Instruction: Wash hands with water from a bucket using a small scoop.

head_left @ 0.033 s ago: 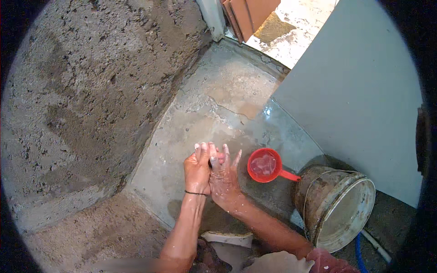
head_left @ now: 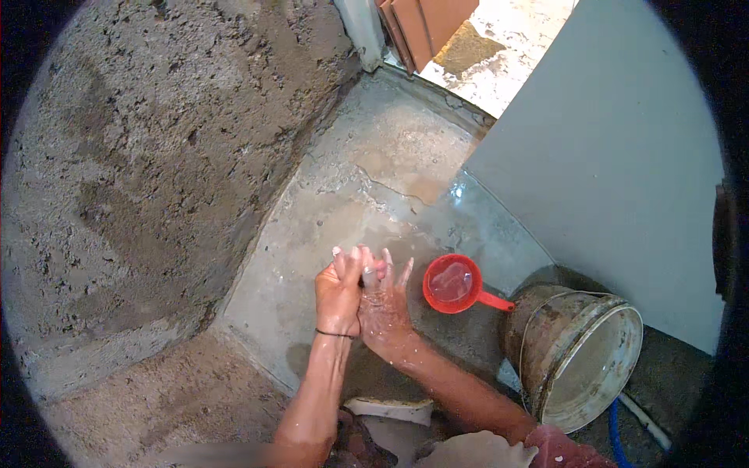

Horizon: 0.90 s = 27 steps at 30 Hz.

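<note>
My left hand (head_left: 337,292), a dark band at its wrist, presses against my right hand (head_left: 386,308). Its fingers curl round part of the right hand near the bases of the fingers. The right hand's outer fingers stretch upward, spread apart. Both hands look wet, with whitish suds on fingers and skin. Which fingers overlap where they meet is hard to make out. Right of them, apart from both hands, a red plastic dipper (head_left: 427,290) sits on the wet floor (head_left: 312,226) with water in it, its handle pointing toward the bucket.
A stained bucket (head_left: 538,331) with a wire handle stands at the right, below a grey door (head_left: 616,148). Rough concrete wall (head_left: 172,156) rises at the left. Brown panels (head_left: 429,31) lean by the far doorway. A blue hose (head_left: 618,437) lies beside the bucket.
The fingers of my left hand have shifted slightly against the right hand. The water in the dipper shows a slightly different reflection.
</note>
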{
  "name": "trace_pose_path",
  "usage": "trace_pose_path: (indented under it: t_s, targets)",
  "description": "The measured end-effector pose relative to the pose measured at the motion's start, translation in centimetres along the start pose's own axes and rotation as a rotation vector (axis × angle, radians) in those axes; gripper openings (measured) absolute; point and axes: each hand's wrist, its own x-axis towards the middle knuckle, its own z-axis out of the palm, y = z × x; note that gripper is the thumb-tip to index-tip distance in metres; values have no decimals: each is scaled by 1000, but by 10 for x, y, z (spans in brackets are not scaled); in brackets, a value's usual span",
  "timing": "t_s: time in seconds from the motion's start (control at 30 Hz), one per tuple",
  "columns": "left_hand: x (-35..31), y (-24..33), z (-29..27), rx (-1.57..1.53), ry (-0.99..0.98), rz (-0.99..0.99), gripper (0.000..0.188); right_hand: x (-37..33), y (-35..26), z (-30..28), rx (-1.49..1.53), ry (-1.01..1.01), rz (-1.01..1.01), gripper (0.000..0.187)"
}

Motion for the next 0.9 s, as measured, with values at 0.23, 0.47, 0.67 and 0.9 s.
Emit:
trace_pose_path:
  t_s: [0.23,0.47,0.67,0.9]
  targets:
    - [-16,9,6,93,-157,137,27,5,-6,-8,-152,-106,24,63]
    - [-8,6,7,54,-77,121,25,3,1,-4,-181,-69,-46,66]
    - [4,4,3,-59,86,-53,27,1,1,4,-40,-64,10,66]
    - [-12,4,11,127,-9,248,28,13,-14,-12,-199,-143,38,64]
